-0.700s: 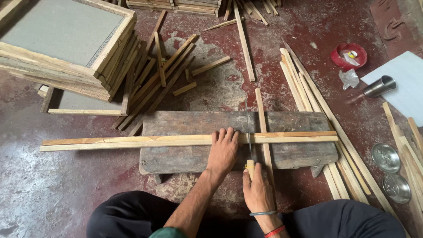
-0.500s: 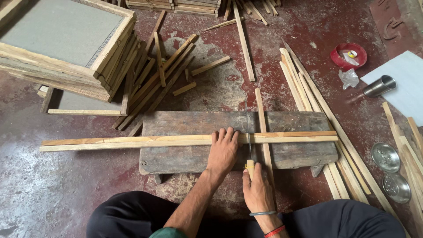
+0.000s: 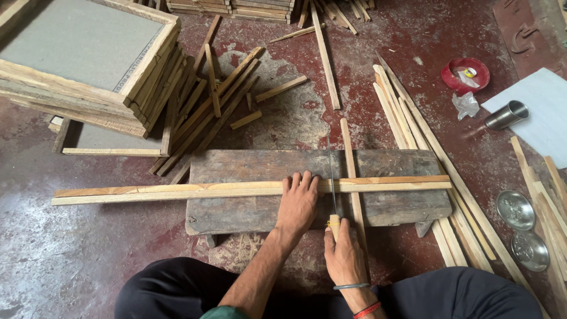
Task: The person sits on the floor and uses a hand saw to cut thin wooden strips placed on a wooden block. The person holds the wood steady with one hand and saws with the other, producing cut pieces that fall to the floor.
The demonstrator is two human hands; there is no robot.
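The right hand (image 3: 344, 255) has its grip closed around the pale handle of a thin saw (image 3: 331, 183), whose blade crosses the long slat (image 3: 236, 189). The left hand (image 3: 298, 201) lies flat, fingers spread, pressing the slat on the worn grey worktop (image 3: 401, 204). The floor (image 3: 88, 248) is stained red concrete. Far left stand stacked wooden frames (image 3: 82, 65); rough slats lie on the right.

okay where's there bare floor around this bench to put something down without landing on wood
Free: the floor left of the old wooden bench, below the long strip, and the stained patch between the scattered offcuts and the lone lath. Crowded: right of the bench, with the bundle of laths, steel bowls and cup; far left, stacked frames.
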